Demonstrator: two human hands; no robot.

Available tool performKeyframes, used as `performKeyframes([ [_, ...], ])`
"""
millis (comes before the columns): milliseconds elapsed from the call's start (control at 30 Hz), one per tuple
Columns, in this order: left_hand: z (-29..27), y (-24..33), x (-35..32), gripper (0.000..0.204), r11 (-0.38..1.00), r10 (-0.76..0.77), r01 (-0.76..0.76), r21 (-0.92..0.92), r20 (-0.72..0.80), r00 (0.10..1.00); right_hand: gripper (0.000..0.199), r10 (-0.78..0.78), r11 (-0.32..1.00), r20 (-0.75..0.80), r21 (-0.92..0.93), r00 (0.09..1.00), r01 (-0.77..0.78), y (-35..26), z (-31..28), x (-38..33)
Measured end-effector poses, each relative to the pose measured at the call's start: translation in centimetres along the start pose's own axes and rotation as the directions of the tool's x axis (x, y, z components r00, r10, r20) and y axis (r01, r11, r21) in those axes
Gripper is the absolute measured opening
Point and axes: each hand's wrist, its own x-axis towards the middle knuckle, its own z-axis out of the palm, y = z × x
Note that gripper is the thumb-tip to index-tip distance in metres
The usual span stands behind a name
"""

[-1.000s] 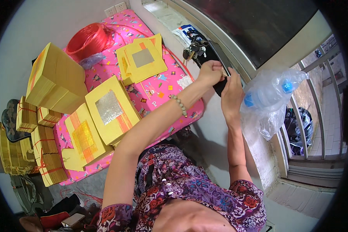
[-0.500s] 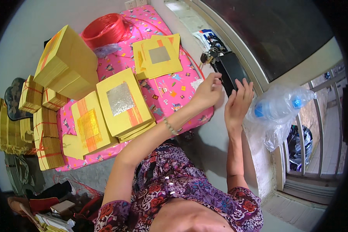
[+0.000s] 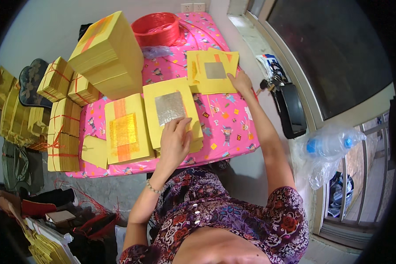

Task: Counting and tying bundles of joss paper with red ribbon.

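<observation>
On the pink patterned tabletop (image 3: 226,152) my left hand (image 3: 176,140) rests over a stack of yellow joss paper (image 3: 189,99) with a silver foil square. Its fingers are loosely bent and stretched out, with the tips at the foil's lower edge. My right hand (image 3: 241,82) reaches the right edge of a loose, fanned pile of yellow joss paper (image 3: 202,86), which also shows a silver square. Its fingers are apart, and no sheet is lifted. Left of my left hand lies a stack with gold foil (image 3: 124,127), beside a loose yellow piece (image 3: 94,152).
A tall yellow paper block (image 3: 114,61) stands behind, near a red twine coil (image 3: 156,28). Bundles tied with red string (image 3: 64,132) line the left edge. On the right ledge are keys (image 3: 273,83), a black case (image 3: 292,105) and a bagged plastic bottle (image 3: 330,145).
My hands have left the right-hand ledge. The left came down to the silver-foil stack, the right to the fanned pile. The whole view has shifted, so the table sits further right.
</observation>
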Motion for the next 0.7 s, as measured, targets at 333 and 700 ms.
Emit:
performKeyframes([
  [333, 0.4, -2.3, -2.9, 0.03, 0.998, -0.067, 0.068, 0.0, -0.118, 0.991, 0.093, 0.361, 0.933, 0.015, -0.002, 0.932, -0.361, -2.2, 5.3, 6.6],
  [700, 0.9, -2.6, -3.1, 0.03, 0.997, -0.035, 0.045, 0.069, -0.138, 0.99, 0.05, 0.25, 0.933, 0.062, 0.253, 0.966, -0.257, -0.5, 5.8, 7.7],
])
